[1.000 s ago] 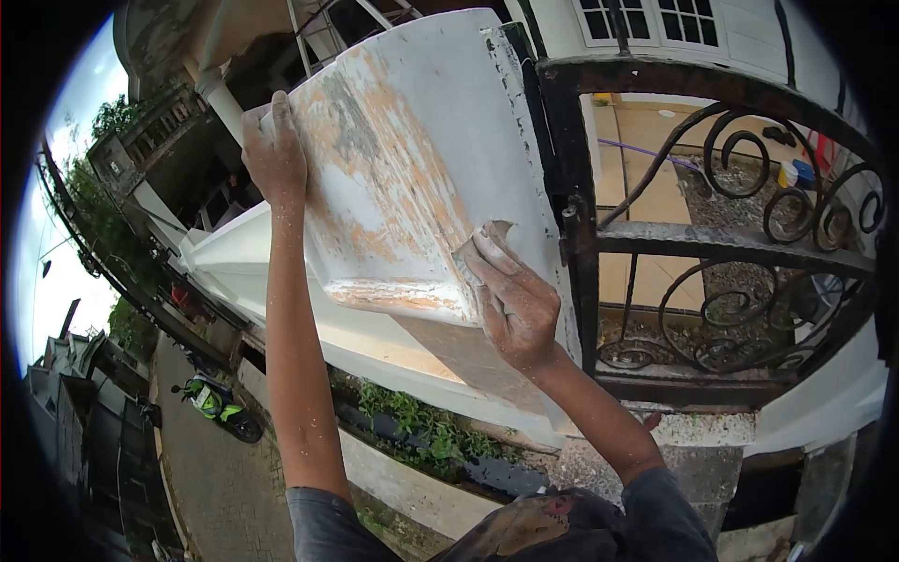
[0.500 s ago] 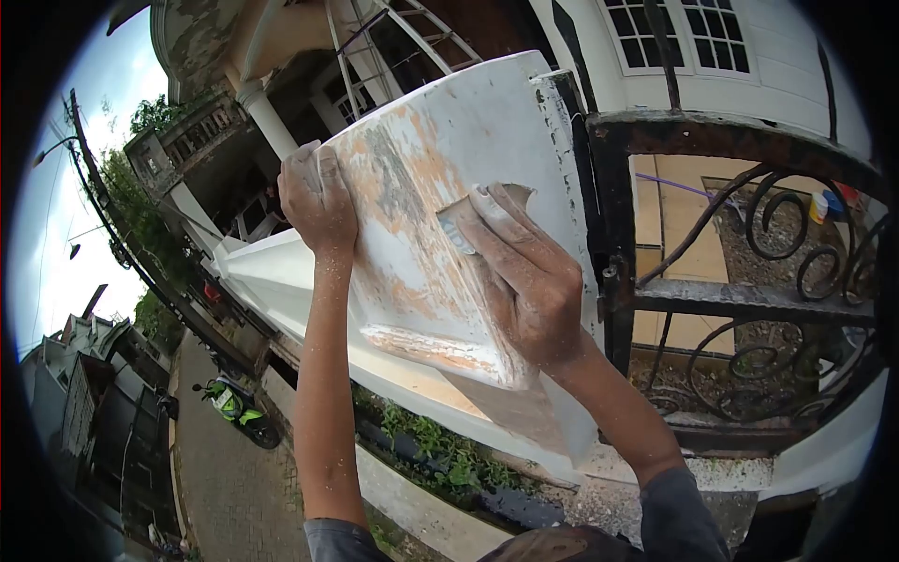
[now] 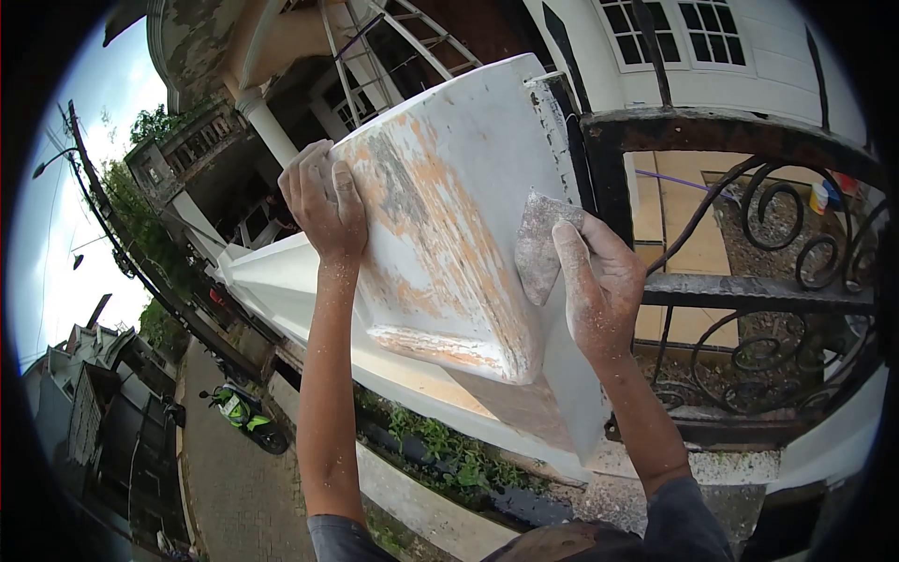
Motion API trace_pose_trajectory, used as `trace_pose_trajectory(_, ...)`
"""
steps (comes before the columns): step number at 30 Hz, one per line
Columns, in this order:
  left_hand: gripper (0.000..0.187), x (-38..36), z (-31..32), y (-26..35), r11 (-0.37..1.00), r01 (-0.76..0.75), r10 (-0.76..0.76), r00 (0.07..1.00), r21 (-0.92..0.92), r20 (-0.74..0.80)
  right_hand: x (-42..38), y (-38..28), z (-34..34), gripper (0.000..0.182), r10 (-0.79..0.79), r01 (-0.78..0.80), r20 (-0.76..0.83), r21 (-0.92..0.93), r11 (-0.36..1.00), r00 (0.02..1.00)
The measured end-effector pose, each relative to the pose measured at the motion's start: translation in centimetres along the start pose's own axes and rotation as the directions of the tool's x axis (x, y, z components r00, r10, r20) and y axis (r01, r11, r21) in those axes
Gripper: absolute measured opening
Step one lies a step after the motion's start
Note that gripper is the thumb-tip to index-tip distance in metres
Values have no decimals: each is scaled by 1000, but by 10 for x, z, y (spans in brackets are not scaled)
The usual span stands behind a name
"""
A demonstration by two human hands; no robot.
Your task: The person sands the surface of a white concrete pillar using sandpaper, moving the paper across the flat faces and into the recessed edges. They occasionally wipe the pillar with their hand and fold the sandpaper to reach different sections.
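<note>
My right hand (image 3: 604,286) pinches a worn piece of sandpaper (image 3: 545,242) between thumb and fingers. The grey, dust-covered sheet is in front of the right face of a white masonry wall end (image 3: 468,140); whether it touches cannot be made out. Orange and grey patches show through the wall's scraped white paint, mostly along its corner and lower ledge. My left hand (image 3: 325,199) grips the wall's upper left edge, with some fingertips hidden behind it. White dust coats both hands and forearms.
A black iron gate (image 3: 730,290) with scrolls and spikes adjoins the wall on the right. Below runs a ditch with plants (image 3: 440,454). A ladder (image 3: 412,42) stands behind the wall, and a green motorbike (image 3: 245,414) is parked on the paved lane.
My right hand has moved with the sandpaper off the scraped front face, rightward round the corner, and turned so its thumb shows. My left hand stays on the edge.
</note>
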State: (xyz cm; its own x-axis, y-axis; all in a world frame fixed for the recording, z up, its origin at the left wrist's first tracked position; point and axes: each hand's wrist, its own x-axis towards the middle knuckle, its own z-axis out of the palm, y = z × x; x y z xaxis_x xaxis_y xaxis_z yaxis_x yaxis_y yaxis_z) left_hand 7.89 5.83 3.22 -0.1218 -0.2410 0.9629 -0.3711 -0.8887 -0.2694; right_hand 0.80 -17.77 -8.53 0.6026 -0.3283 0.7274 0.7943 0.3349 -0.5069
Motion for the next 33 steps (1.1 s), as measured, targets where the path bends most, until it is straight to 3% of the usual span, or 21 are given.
trace_pose_trajectory(3,43,11,3,20,983,-32,54,991,-180,120,12,-6,-2,20,108,-107,11,221,969,994)
trace_pose_trajectory(4,54,12,7,30,947,30,18,989,-320,147,15,-5,-5,21,113,-122,53,219,968,992)
trace_pose_trajectory(7,58,20,11,59,888,73,-1,988,-455,155,24,2,-6,24,172,-208,132,349,914,976)
trace_pose_trajectory(10,64,20,11,60,912,92,-22,984,-400,177,27,-1,-5,27,270,-307,160,300,903,950)
trace_pose_trajectory(13,65,17,12,57,910,121,-48,981,-396,190,28,-1,-5,27,231,-296,208,378,877,950)
trace_pose_trajectory(16,64,16,12,58,912,133,-66,981,-388,181,31,7,2,28,138,-213,201,420,883,970)
trace_pose_trajectory(18,62,15,10,60,915,135,-71,982,-381,178,37,8,9,25,-64,51,133,97,994,989)
trace_pose_trajectory(20,62,17,9,59,917,130,-63,981,-376,184,43,7,17,19,-304,327,125,-284,901,945)
trace_pose_trajectory(24,65,18,8,59,920,126,-59,980,-371,188,44,4,37,21,-450,500,219,-318,806,866)
trace_pose_trajectory(27,66,18,10,57,905,130,-62,982,-406,177,42,22,35,25,-473,527,238,-288,800,848)
trace_pose_trajectory(33,66,18,10,57,913,128,-66,983,-388,171,51,23,32,29,-632,637,149,-360,682,760)
